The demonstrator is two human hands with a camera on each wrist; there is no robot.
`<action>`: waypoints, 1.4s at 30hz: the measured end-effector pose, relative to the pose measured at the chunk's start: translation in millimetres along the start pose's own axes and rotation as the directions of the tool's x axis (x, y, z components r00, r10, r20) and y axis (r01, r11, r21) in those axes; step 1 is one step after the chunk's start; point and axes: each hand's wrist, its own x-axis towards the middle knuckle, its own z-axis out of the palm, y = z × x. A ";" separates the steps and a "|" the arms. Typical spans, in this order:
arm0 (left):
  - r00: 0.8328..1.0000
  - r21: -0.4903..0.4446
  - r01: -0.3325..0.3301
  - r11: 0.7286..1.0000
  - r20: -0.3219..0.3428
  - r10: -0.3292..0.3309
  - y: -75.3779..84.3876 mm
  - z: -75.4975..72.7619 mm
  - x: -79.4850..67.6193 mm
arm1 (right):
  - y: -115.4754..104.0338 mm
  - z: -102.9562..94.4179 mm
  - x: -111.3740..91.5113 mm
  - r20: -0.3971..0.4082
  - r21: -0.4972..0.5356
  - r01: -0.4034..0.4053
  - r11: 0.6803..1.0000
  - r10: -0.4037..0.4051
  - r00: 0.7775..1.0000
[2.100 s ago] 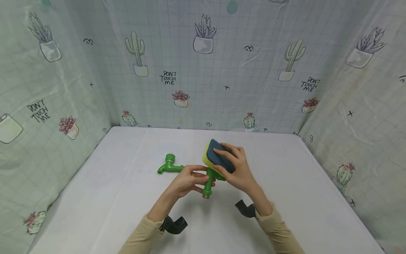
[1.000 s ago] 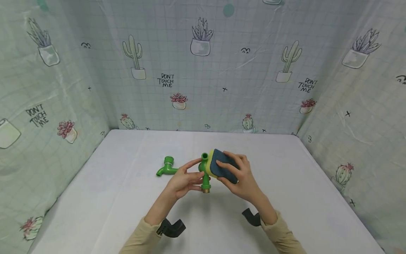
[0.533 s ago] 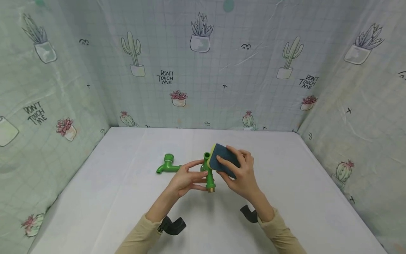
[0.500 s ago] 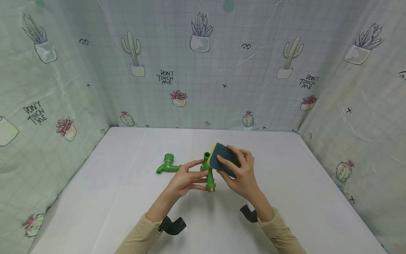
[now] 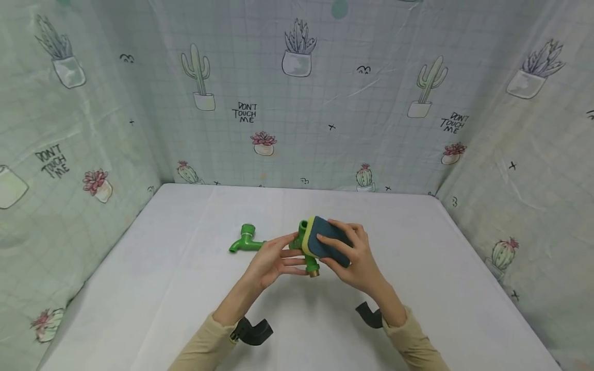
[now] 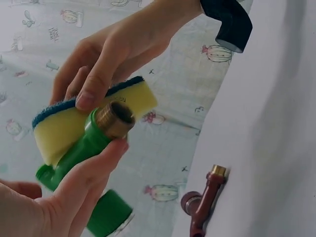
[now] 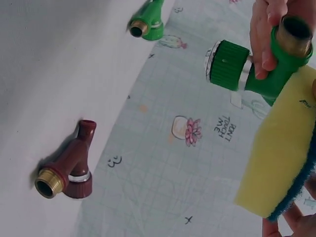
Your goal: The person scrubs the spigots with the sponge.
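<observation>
My left hand [image 5: 271,263] holds a green plastic tap [image 5: 312,266] above the table, its brass threaded end pointing down toward me. The left wrist view shows the thumb on the tap's body [image 6: 81,153] close to that brass end. My right hand [image 5: 357,260] grips a sponge [image 5: 330,241] by its dark blue scouring side. The sponge's yellow face lies against the tap and hides part of it. In the right wrist view, the tap's round ribbed handle [image 7: 229,64] sticks out beside the left fingers.
A second green tap [image 5: 246,241] lies on the white table [image 5: 195,288], left of my hands. A dark red tap [image 7: 74,163] also lies there, seen only in the wrist views. Patterned cloth [image 5: 325,103] walls the back and sides. A black curved piece [image 5: 252,331] sits at each wrist.
The right hand has shifted the sponge down and over the tap's middle, covering more of it. The tap has tilted slightly, and the left thumb no longer shows across its front in the head view.
</observation>
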 end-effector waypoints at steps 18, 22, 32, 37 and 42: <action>0.996 -0.102 -0.014 0.995 -0.086 0.006 -2.1 10.4 -3.5 | -15.4 10.8 2.3 -0.106 -0.035 -0.186 0.982 0.181 0.978; 0.997 -0.107 -0.001 0.994 -0.081 -0.008 0.0 9.8 -3.2 | -15.7 10.9 3.4 -0.110 -0.019 -0.197 0.980 0.194 0.975; 0.990 -0.134 0.008 0.991 -0.139 -0.026 3.6 5.3 -3.4 | -15.3 -2.6 -4.3 0.045 -0.039 -0.101 0.994 0.103 0.994; 0.989 -0.114 -0.018 0.993 -0.146 0.001 5.5 2.6 -2.2 | -16.8 -8.6 -11.1 0.089 -0.012 -0.094 0.996 0.094 0.992; 0.993 -0.040 0.015 0.999 -0.115 -0.019 3.2 0.9 -0.3 | -18.5 -7.7 -12.6 0.072 0.017 -0.099 0.995 0.098 0.993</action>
